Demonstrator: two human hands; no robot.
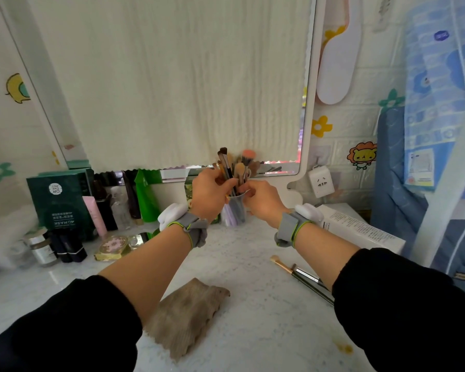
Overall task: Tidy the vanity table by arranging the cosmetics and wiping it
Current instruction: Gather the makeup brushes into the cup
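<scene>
While the brown cloth (188, 315) lies crumpled at the near edge of the vanity table (253, 326), a yellow smear (344, 347) nearby suggests wiping is not yet begun. Further in on the right lie two loose brushes (301, 277), not yet put away. Beyond them both hands work at the brush cup (235, 210) below the mirror. The left hand (211, 193) has its fingers curled round the bundle of brushes (231, 167); the right hand (261, 200) pinches handles at the rim. Bottles and boxes (59, 202) at far left look roughly lined up.
</scene>
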